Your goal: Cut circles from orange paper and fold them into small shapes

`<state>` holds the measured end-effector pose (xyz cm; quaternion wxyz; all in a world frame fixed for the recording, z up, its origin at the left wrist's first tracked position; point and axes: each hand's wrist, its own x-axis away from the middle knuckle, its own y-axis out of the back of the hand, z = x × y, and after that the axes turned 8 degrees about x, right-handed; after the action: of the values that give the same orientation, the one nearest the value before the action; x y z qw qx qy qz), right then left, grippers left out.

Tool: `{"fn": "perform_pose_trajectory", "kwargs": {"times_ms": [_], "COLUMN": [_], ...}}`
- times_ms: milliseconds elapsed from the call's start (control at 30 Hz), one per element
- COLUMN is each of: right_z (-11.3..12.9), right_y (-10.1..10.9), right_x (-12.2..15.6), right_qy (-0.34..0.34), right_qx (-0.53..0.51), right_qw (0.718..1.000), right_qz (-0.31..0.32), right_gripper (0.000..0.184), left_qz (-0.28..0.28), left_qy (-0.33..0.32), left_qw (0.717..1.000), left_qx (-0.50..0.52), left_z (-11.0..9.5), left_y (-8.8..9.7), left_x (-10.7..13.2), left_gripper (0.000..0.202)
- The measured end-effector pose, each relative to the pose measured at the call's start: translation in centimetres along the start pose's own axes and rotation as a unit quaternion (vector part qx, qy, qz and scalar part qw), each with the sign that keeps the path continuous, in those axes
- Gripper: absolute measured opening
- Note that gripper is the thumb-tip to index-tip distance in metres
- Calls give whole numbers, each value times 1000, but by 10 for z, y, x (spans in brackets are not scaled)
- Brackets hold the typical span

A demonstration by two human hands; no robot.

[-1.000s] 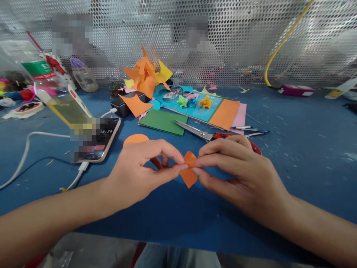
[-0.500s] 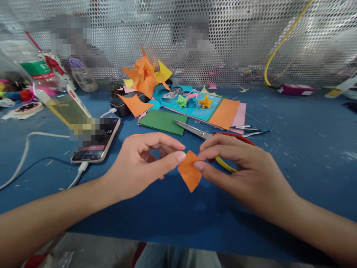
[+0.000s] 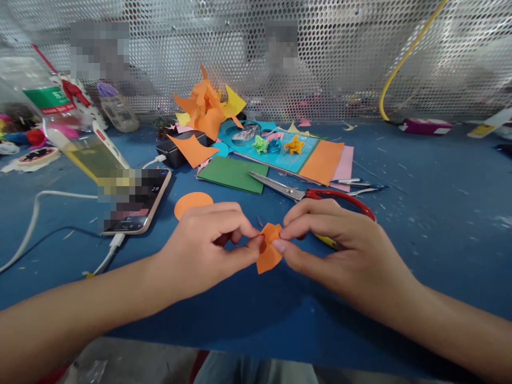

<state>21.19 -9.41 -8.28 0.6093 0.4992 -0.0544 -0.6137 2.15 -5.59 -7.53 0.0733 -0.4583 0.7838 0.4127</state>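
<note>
A small orange paper piece [image 3: 268, 254] is pinched between both hands just above the blue table [image 3: 420, 202]. My left hand [image 3: 208, 245] grips its left edge with thumb and fingers closed. My right hand [image 3: 340, 245] pinches its right edge the same way, and the paper is curled at the top. An orange paper circle [image 3: 192, 202] lies on the table just behind my left hand. Red-handled scissors [image 3: 316, 194] lie behind my right hand, partly hidden by it.
A phone [image 3: 134, 205] on a white cable lies at the left. Farther back are green, blue, orange and pink paper sheets [image 3: 280, 160], a pile of orange and yellow scraps [image 3: 208, 109], small folded figures, pens [image 3: 360, 184] and a plastic bottle [image 3: 60, 117]. A perforated metal screen closes the back.
The flat orange piece has been curled and folded at its top between my fingertips. My left hand shifted, so the orange circle behind it shows again.
</note>
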Motion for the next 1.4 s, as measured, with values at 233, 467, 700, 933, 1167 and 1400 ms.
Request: {"fn": "perform_pose_trajectory", "kwargs": {"times_ms": [233, 467, 700, 933, 1167, 1400], "right_z": [-2, 0, 1, -1, -2, -4], "right_y": [4, 2, 0, 2, 2, 2], "right_x": [-2, -1, 0, 0, 1, 2], "right_qy": [8, -6, 24, 64, 95, 112], "right_qx": [18, 9, 21, 60, 71, 71], "right_qw": [1000, 1000, 999, 996, 993, 991], "right_qz": [-12, -5, -18, -17, -1, 8], "right_gripper": [6, 5, 5, 6, 6, 8], "left_qz": [46, 25, 9, 16, 21, 23], "left_qy": [48, 3, 36, 37, 17, 44], "left_qw": [996, 998, 997, 997, 998, 994], "left_qx": [63, 66, 63, 67, 59, 97], "left_z": [1, 6, 2, -2, -1, -1], "left_y": [8, 5, 3, 4, 5, 6], "left_x": [-3, -2, -2, -2, 0, -4], "left_gripper": [7, 5, 4, 6, 10, 5]}}
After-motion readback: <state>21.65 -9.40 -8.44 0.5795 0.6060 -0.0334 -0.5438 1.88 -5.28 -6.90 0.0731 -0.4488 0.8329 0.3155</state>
